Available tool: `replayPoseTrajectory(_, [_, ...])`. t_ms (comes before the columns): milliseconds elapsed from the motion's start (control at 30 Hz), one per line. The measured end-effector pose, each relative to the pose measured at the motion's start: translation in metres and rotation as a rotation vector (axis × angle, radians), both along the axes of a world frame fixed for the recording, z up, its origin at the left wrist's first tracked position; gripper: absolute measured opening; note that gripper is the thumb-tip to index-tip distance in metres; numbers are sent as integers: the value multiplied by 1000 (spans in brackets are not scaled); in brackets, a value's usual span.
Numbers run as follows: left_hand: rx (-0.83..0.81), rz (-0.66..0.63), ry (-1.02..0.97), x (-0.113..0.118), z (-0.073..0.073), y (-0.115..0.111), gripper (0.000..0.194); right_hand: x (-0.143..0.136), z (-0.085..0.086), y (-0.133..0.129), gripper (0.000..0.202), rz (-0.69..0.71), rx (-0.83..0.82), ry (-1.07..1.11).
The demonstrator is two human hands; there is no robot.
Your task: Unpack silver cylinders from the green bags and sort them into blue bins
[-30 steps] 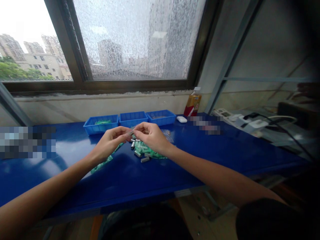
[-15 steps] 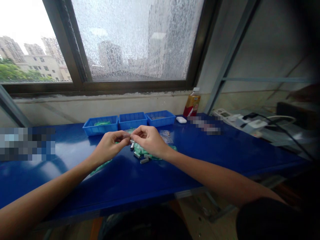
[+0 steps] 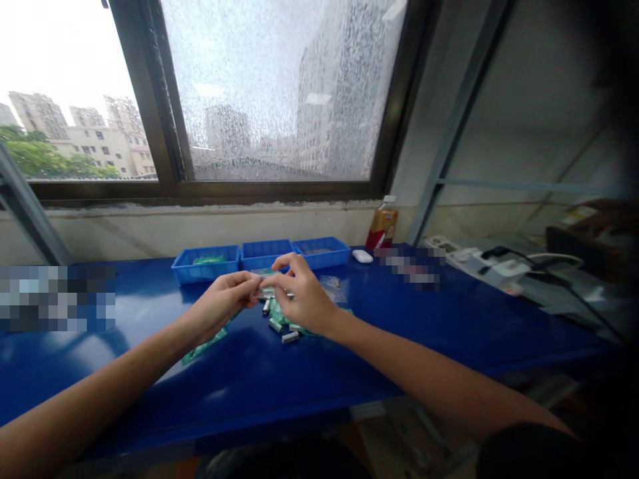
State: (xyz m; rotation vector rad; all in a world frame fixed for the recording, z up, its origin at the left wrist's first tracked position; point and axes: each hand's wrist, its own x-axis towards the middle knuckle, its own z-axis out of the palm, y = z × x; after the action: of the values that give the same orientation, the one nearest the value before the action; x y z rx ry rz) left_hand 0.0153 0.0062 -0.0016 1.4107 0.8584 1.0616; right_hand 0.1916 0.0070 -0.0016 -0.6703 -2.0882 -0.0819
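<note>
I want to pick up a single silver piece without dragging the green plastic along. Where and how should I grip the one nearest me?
Pinch that silver piece across its middle, coming down from above, thumb on the long side facing you. It lies flat, slim and roughly crosswise, with bare table in front, while the green plastic is beyond it.

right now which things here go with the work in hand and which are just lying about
Likely in the work:
- small metallic pieces
- green plastic by them
- clear bag
- three blue trays

Probably just lying about:
- drink bottle
- small white case
- white plugs at the right
</note>
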Motion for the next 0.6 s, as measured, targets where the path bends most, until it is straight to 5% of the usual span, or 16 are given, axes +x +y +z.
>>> replayPoseTrajectory(200, [510, 205, 454, -4, -2, 3, 21, 0, 3, 1, 36, 33, -203, 137])
replayPoseTrajectory(400, [568, 222, 626, -5, -5, 3, 26, 4, 9, 3, 8, 37, -128, -65])
replayPoseTrajectory(500, [551, 221, 717, -6, -7, 5, 30, 19, 27, 9, 11, -111, 90, -21])
replayPoseTrajectory(600, [609, 175, 817, -6, -10, 6, 31, 47, 47, 26, 16, -417, 280, 214])
